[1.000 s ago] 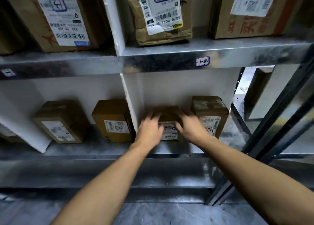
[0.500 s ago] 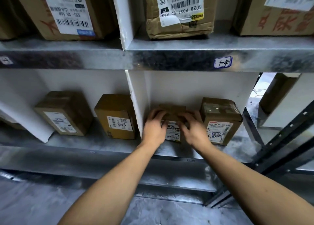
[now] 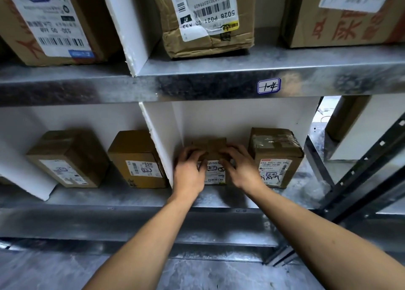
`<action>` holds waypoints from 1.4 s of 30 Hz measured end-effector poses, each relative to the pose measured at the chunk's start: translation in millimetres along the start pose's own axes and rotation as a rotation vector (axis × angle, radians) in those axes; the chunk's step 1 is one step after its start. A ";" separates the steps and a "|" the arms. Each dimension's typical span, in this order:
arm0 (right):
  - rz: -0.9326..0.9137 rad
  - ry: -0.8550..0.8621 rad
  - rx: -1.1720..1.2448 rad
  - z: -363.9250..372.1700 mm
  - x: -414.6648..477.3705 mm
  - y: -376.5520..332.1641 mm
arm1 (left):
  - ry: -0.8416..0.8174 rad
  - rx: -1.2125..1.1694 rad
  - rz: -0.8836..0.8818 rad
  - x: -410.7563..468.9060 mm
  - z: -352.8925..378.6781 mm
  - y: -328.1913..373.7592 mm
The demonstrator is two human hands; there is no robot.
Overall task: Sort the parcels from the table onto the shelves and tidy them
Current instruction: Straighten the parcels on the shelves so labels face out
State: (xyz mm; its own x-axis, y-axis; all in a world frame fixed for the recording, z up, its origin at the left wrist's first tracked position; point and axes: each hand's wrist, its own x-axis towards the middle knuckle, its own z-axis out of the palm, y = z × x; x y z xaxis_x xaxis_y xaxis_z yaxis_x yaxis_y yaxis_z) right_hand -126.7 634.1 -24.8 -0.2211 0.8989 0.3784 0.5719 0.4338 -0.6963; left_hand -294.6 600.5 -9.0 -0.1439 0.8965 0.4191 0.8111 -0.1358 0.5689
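In the head view the small parcel [image 3: 212, 150] stands on the lower shelf [image 3: 131, 198] just right of the white divider [image 3: 162, 151], nearly touching it. Its printed label faces outward, which I judge is so the code reads from the aisle. It is tucked close to the divider probably to keep the row tight and leave room further right of the divider, where a taped parcel [image 3: 276, 158] already stands with its label also to the front. Both hands are on the small parcel. The left hand [image 3: 189, 172] takes the corner nearer the divider and the right hand [image 3: 243, 169] takes the corner away from it. Each has its fingers curled over the top front edge, so the parcel sits between the two palms with only the middle of its label showing. Gripping it on both sides looks meant for squaring it to the shelf's edge. Left of the divider two more parcels [image 3: 138, 158] stand in the neighbouring bay, and a handwritten tag [image 3: 269, 85] sits on the shelf front above and right of the divider
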 end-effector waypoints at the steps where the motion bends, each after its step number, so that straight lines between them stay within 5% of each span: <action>1: -0.002 0.003 -0.004 0.3 -0.4 0.9 | -0.007 0.006 0.002 -0.5 0.5 0.2; 13: -0.003 0.012 -0.074 -4.5 -7.6 -18.8 | -0.064 0.025 0.009 -2.7 -9.5 6.0; 22: -0.078 0.017 -0.274 -73.1 -9.8 -48.7 | -0.010 -0.012 0.202 14.8 -26.9 32.3; 31: 0.177 0.051 -0.452 -140.6 -26.5 -6.0 | -0.207 -0.054 0.320 24.4 5.1 83.2; 42: 0.319 -0.019 -0.282 -149.2 -38.6 21.3 | -0.399 -0.067 0.251 26.3 45.8 107.3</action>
State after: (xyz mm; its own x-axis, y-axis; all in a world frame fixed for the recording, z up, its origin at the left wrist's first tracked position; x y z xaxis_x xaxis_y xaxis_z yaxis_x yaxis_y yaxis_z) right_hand 11.9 599.3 36.7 -0.0109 0.9874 0.1580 0.8068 0.1020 -0.5820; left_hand -185.4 628.8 30.7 0.2916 0.9226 0.2524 0.7527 -0.3842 0.5347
